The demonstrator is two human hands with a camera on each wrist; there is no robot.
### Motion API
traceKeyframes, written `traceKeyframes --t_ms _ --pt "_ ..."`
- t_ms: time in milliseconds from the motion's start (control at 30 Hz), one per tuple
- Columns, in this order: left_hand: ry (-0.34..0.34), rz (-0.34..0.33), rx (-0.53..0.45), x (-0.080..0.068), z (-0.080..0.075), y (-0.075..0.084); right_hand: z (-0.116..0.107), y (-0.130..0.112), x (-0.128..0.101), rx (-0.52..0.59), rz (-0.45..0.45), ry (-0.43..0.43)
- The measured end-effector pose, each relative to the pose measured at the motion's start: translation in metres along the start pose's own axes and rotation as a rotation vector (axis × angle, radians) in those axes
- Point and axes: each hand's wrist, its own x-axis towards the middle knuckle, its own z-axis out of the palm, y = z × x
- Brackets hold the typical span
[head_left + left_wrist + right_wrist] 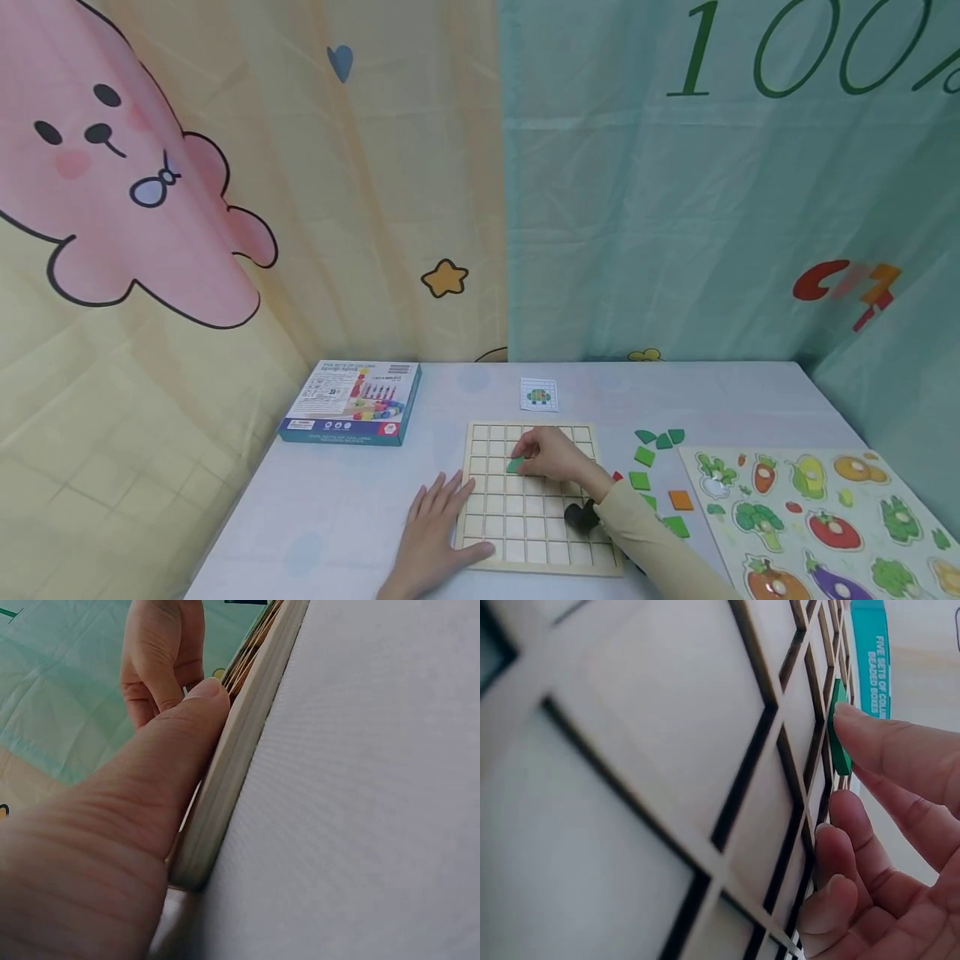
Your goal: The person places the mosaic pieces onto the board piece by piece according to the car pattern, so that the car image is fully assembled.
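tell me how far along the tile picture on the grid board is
Barely begun: the wooden grid board shows no tiles seated. In hand: the right hand pinches one green tile over a cell, while the left hand steadies the board's edge. Left: the loose tiles beside it, to match the pattern card.

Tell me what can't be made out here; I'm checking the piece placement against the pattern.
- Pattern card: head view, design too small to read.
- Green piece: head view, mostly covered by the right hand; right wrist view shows only its edge.
- Grid board: left wrist view, only its side edge shows behind the left hand.
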Motion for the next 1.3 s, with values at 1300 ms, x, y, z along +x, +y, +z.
traceKeyframes --t_ms 1300 --pt "0.048 0.029 0.0 -0.001 0.0 0.001 -0.096 0.053 -0.103 -0.116 0.243 0.295"
